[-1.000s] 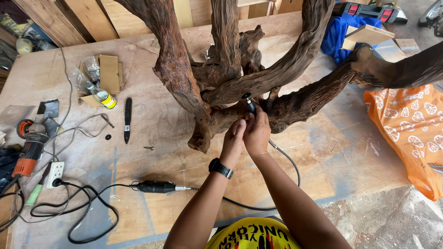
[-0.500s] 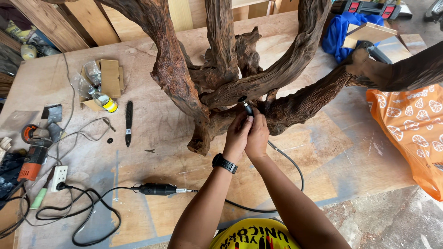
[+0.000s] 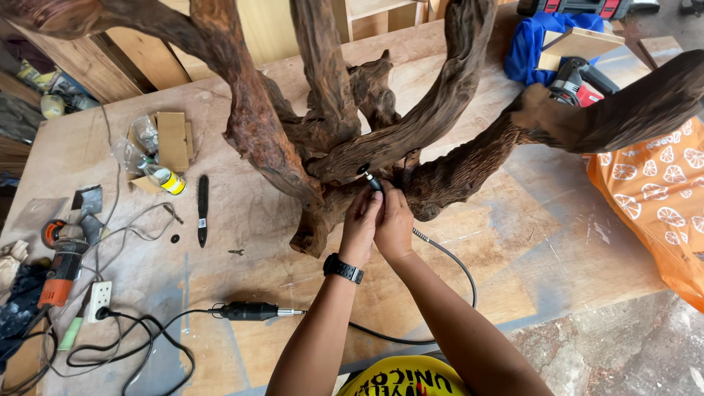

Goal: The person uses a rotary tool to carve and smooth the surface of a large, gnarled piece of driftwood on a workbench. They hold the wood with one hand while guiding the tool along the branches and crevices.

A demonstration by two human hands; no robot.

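We reach both forearms forward and up from the bottom edge, converging until our hands press side by side. Our left hand (image 3: pixel 361 224) curls its fingers inward, a black watch on its wrist. Our right hand (image 3: pixel 394 222) sits just beside it, fingers closed tightly too.

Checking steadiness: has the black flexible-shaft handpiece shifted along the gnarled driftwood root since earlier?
No. The black handpiece sits at the same fork of the driftwood root.
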